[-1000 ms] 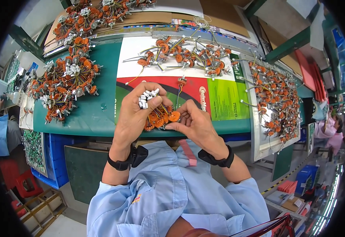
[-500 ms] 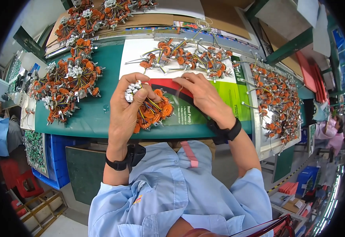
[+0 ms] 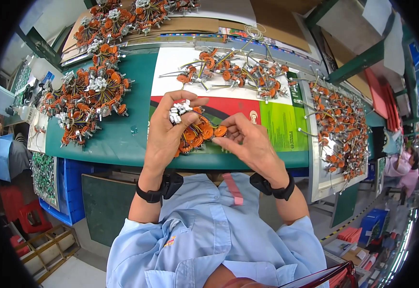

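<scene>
My left hand [image 3: 164, 127] is closed around a bunch of wired orange disc components [image 3: 193, 136]. Their white plugs [image 3: 180, 111] stick up between thumb and fingers, and yellow and dark wires run down to the discs. At the bunch's right side, the thumb and fingers of my right hand [image 3: 252, 141] pinch one orange disc component [image 3: 220, 130]. Beyond my hands, more of these components [image 3: 233, 69] lie loose on a white, red and green printed sheet [image 3: 279, 127].
Piled bunches of the same components [image 3: 87, 101] cover the left of the green table [image 3: 140, 91]. A pale-framed tray [image 3: 314, 185] to the right holds many loose ones. A blue crate [image 3: 70, 192] stands below left. Other people sit at the far left and far right.
My right hand has come back from the loose components to the bunch and now pinches an orange disc component there. The left hand keeps its hold on the bunch.
</scene>
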The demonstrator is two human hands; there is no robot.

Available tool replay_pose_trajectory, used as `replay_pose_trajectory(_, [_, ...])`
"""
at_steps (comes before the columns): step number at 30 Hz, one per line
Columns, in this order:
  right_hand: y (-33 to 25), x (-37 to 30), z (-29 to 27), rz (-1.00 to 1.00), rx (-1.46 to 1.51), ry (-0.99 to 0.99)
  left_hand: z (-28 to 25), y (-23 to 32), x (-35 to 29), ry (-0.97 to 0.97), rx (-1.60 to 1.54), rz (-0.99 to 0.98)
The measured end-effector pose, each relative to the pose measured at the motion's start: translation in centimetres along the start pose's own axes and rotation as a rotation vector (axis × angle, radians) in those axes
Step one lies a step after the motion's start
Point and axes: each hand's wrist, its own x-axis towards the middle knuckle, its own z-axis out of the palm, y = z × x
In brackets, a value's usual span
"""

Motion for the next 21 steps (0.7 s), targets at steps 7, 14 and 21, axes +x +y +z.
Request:
replay_pose_trajectory(7, [0.4,0.6,0.8,-0.036,-0.034,-0.001,-0.8,0.6,-0.3,-0.088,-0.079,-0.065])
replay_pose_trajectory(14, [-0.6,1.9,2.2,-0.193,-0.084,-0.173,-3.3,1.1,-1.2,-0.036,-0.196,-0.028])
replay_pose_trajectory(21, [-3.0,10.5,-0.1,-0.331,-0.317,-0.115,-4.9,2.5,-1.5,0.101,-0.159,0.073])
